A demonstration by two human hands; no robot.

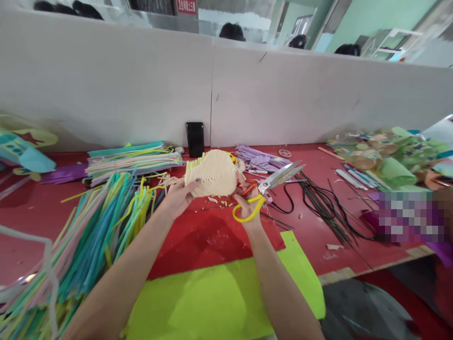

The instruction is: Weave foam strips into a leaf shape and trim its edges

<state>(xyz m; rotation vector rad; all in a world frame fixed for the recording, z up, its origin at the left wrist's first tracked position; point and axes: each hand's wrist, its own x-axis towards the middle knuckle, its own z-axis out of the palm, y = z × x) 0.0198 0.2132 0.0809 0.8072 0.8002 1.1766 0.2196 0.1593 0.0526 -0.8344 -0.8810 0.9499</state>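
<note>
A cream-coloured piece with a rounded outline and rows of ridges is held up over the red mat. My left hand grips its lower left edge, thumb on the front. Scissors with a yellow handle are in my right hand, blades spread a little and pointing up to the right. That hand is close to the right edge of the piece; whether it touches it I cannot tell. Something orange-red shows by the right fingers. Small cream scraps lie under the piece.
Long pastel strips lie heaped on the left, with another bundle behind. A black phone leans on the white partition. Purple strips, dark wires and bagged craft pieces are rightward. Yellow-green sheet covers the front edge.
</note>
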